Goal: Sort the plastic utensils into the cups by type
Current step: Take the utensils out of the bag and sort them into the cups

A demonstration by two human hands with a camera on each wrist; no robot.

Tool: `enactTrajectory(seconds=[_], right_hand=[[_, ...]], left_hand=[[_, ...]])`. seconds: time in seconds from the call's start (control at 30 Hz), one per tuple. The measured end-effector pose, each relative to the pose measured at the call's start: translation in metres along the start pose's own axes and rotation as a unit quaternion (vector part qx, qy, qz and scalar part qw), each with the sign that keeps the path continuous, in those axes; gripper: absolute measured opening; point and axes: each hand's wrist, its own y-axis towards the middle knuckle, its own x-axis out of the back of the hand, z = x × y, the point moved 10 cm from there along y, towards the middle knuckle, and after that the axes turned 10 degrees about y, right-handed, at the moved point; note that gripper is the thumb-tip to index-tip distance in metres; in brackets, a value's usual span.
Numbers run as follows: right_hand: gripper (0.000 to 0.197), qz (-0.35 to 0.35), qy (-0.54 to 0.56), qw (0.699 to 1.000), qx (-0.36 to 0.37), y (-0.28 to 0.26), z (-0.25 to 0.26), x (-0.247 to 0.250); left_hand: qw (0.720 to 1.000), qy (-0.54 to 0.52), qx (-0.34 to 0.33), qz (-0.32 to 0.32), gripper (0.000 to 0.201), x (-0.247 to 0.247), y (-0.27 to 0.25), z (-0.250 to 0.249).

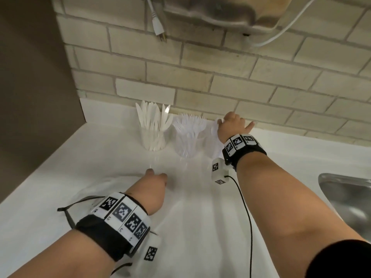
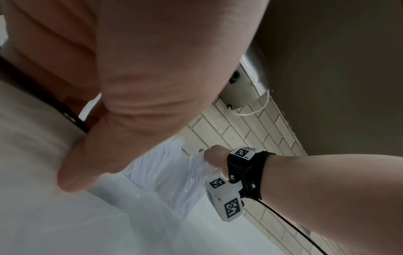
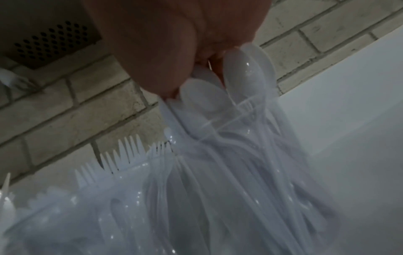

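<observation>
The white countertop runs back to a brick wall, with a steel sink at its right edge. Along the back edge stand three clear plastic cups in a row: the knife cup on the left, the fork cup just beside it in the middle, and the spoon cup on the right, mostly hidden behind the wrist in the head view. The right hand is at the spoon cup's mouth, fingers curled and pinching a bunch of white spoons by their bowls, handles down inside the cup. The left hand rests knuckles-up on the countertop nearer the front; I cannot tell whether its fingers hold anything.

No loose utensils show on the countertop, so the sorting looks nearly finished. To seat the spoons well, lower the handles fully to the cup's bottom before letting go, and release gently: the light cup could tip toward the fork cup.
</observation>
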Motion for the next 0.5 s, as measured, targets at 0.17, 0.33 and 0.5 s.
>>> enactTrajectory(seconds=[0.17,0.33,0.5], right_hand=[[0.068,0.007,-0.058,0.998,-0.003,-0.003,-0.002,-0.004],[0.061,-0.048,0.020,0.998,0.018,-0.016,0.010,0.034],[0.049,-0.094,0.135,0.974,0.156,-0.085,0.057,0.069]], left_hand=[[1.000,0.010,-0.002,0.007,0.045,-0.002,0.002,-0.009],[0.999,0.031,-0.005,-0.010,0.037,-0.005,0.006,-0.004],[0.993,-0.062,0.021,-0.099,0.024,0.018,0.003,0.012]])
